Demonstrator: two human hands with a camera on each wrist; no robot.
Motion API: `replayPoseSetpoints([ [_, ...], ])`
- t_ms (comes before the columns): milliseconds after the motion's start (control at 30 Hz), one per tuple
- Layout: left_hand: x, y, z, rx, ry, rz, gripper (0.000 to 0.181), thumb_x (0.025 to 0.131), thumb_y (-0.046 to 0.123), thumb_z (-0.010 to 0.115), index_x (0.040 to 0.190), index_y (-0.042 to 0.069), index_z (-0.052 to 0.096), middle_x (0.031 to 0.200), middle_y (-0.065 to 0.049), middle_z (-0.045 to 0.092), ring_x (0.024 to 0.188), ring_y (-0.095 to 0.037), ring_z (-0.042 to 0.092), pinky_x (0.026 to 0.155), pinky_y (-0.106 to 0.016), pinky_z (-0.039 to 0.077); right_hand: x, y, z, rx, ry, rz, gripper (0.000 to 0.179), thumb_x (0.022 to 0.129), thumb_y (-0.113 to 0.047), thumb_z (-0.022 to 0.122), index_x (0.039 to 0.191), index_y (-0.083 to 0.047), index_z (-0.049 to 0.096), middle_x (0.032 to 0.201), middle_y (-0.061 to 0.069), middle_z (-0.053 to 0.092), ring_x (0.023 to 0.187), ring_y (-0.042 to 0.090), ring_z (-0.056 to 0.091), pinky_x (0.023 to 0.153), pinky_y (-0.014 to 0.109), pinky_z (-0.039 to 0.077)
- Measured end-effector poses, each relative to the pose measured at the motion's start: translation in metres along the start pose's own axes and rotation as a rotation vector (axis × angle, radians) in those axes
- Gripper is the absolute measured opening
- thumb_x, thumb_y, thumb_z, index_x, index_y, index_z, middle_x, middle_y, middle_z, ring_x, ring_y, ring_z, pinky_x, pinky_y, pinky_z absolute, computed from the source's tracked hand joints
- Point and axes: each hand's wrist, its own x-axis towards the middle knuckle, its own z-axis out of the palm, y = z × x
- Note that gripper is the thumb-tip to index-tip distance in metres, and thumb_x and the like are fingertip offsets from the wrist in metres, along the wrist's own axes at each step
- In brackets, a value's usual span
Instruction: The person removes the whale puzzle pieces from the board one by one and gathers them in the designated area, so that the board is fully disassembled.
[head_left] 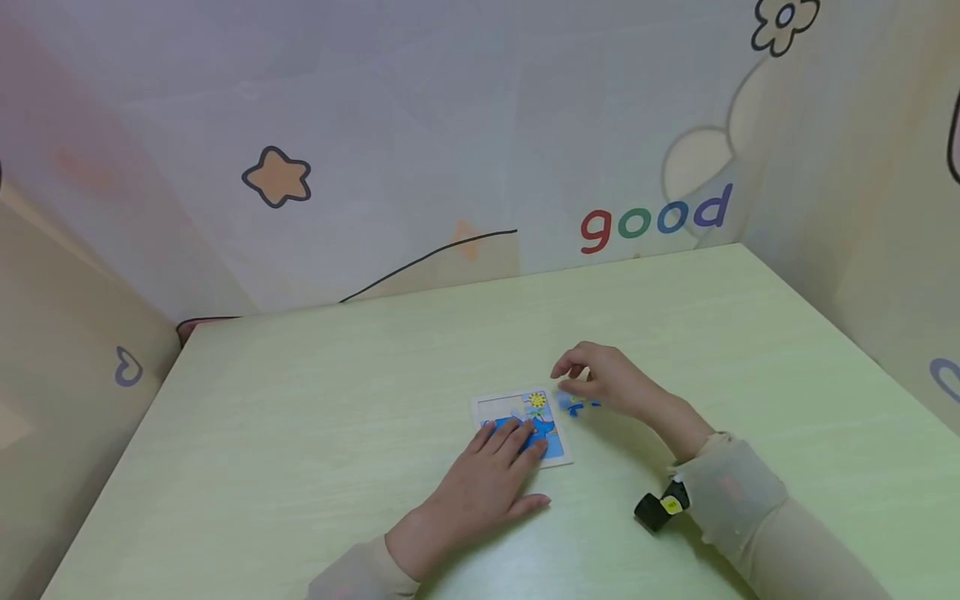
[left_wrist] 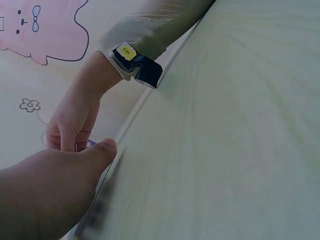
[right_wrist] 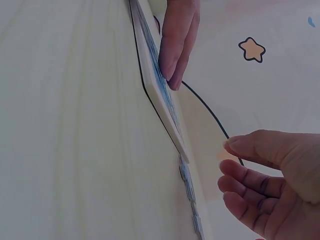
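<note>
A small framed jigsaw puzzle (head_left: pixel 555 444) lies on the table, showing a yellow sun over blue shapes; its upper left part is bare inside the pale frame. My left hand (head_left: pixel 487 483) rests on the lower part of the puzzle, fingers extended and covering some of the picture. Just off the frame's right side lie several loose blue puzzle pieces (head_left: pixel 575 409). Above them hovers my right hand (head_left: pixel 609 379), its fingers loosely bent. In the right wrist view, the thumb and fingers of the right hand (right_wrist: pixel 272 185) are apart with nothing between them.
The pale green table (head_left: pixel 315 417) meets a patterned wall at the back and side walls at left and right. A black wrist camera (head_left: pixel 658 508) sticks out from the right sleeve, close above the tabletop.
</note>
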Motion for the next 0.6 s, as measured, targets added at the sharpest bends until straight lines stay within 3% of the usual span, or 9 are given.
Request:
replayPoseSetpoints([
  [267,0.0,0.001,0.0,-0.015,-0.02,-0.005,0.063,0.097,0.059,0.036,0.146,0.02,0.041,0.154,-0.002,0.039,0.142,-0.021,0.036,0.115,-0.041,0.034,0.003,-0.006,0.009,0.022,-0.022,-0.014,0.016,0.089,-0.011,0.066,0.104,-0.005,0.069,0.1,0.008,0.065,0.09,0.018,0.058,0.078,0.028,0.051],
  [600,-0.004,0.0,0.002,-0.061,-0.012,-0.006,0.064,0.098,0.058,0.033,0.148,0.018,0.038,0.156,-0.004,0.034,0.144,-0.023,0.033,0.116,-0.042,0.031,0.004,-0.01,0.025,-0.006,-0.021,-0.109,0.014,0.086,-0.008,0.068,0.099,-0.004,0.069,0.096,0.008,0.065,0.085,0.019,0.059,0.071,0.023,0.048],
])
